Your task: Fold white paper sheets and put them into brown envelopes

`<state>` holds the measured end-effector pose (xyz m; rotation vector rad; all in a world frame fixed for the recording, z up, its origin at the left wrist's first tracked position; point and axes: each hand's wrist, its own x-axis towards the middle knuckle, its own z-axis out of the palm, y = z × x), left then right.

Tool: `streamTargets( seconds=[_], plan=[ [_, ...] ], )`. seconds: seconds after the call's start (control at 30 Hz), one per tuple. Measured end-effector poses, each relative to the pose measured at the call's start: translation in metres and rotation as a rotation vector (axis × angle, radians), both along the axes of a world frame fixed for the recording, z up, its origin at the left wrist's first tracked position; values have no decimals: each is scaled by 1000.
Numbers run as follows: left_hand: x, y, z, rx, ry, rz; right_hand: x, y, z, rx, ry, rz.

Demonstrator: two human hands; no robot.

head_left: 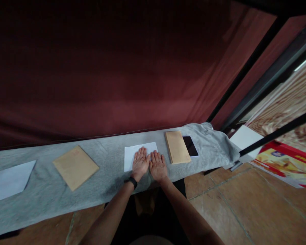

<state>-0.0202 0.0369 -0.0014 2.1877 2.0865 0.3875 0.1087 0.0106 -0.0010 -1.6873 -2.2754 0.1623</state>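
A white sheet of paper [129, 157] lies on the grey cloth in front of me, partly covered by my hands. My left hand [140, 161], with a dark band on its wrist, rests flat on the paper with fingers stretched out. Beside it, my right hand [158, 165] lies flat too, over the paper's right part, thumbs almost meeting. Neither hand grips anything. Just right of the paper is a stack of brown envelopes [177, 147], next to a dark-screened tablet or phone [190, 146] partly under it. To the left, a single brown envelope [75, 167] lies turned at an angle.
More white paper [10, 180] lies at the far left of the cloth-covered table [109, 149]. Behind it hangs a dark red curtain [132, 112]. Black metal bars [247, 71], a white box [246, 139] and a red-yellow carton [285, 163] stand at the right, above the tiled floor.
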Motion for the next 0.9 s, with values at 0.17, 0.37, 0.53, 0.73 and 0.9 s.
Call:
streamTargets(
  seconds=[0.17, 0.37, 0.53, 0.73, 0.9],
  plan=[
    [-46, -1, -3, 47, 57, 115, -3, -1, -2, 28, 10, -28],
    [-70, -10, 1, 81, 82, 282, -3, -1, -2, 43, 16, -28],
    [-42, -23, 1, 132, 54, 131, -3, -2, -2, 47, 19, -31],
    [-15, -15, -3, 28, 25, -42, -2, 0, -5, 25, 11, -25],
    [-30, 13, 1, 33, 41, -2, -2, 1, -8, 44, 9, -30]
  ],
)
